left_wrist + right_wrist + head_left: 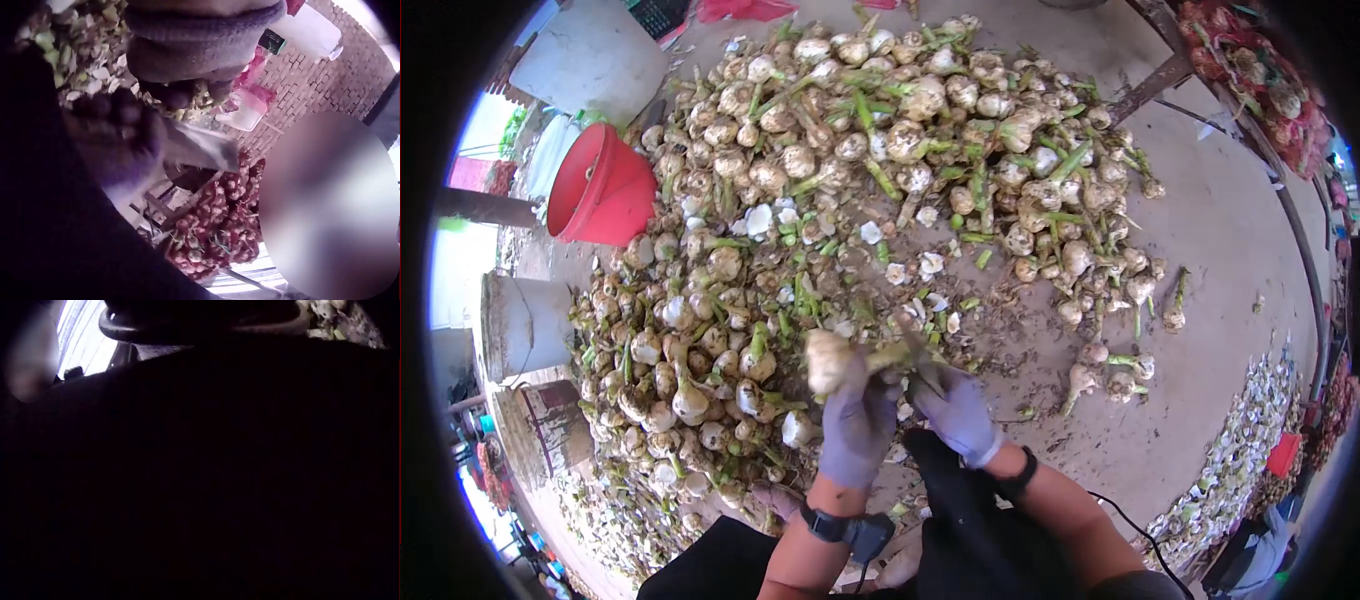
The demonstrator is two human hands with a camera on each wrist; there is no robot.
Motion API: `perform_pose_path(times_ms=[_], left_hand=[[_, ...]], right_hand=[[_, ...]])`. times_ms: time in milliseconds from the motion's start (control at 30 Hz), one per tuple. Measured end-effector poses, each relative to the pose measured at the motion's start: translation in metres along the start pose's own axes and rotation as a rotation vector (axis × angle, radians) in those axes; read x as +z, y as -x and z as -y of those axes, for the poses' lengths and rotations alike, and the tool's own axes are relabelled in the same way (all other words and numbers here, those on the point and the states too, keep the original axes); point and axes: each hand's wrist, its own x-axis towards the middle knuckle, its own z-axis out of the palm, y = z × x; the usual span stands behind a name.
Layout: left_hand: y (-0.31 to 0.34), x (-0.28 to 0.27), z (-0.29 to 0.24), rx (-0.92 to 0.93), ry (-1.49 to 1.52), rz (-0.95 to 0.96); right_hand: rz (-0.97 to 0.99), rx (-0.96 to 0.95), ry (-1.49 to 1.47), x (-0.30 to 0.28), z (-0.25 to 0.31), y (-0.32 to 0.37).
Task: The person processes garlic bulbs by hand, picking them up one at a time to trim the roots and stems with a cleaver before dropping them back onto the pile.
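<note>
My left hand (857, 425), in a pale glove, grips a garlic bulb (827, 362) whose green stem points right toward the other hand. Close beside it, my gloved right hand (960, 415) holds a knife (911, 338), its blade blurred and crossing the stem in the head view. In the left wrist view the knife's broad blade (209, 149) shows beyond the right hand's curled fingers (125, 115). Dark cloth fills most of the right wrist view, hiding that hand's work.
A large heap of garlic bulbs (790, 160) with stems spreads ahead and left. Trimmed stem pieces and peelings (930, 265) litter the floor between. A red bucket (615, 190) and a white bucket (530, 325) stand at left. Red net sacks (1260, 80) lie at the far right.
</note>
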Motion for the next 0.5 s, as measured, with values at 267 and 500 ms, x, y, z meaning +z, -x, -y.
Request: perform_pose_path(times_ms=[267, 500], left_hand=[[0.008, -0.106, -0.155, 0.600, 0.317, 0.139], [-0.010, -0.062, -0.060, 0.054, 0.141, 0.033]], right_hand=[[-0.685, -0.351, 0.740, -0.064, -0.022, -0.126], [-0.537, 0.087, 0.743, -0.077, -0.023, -0.202]])
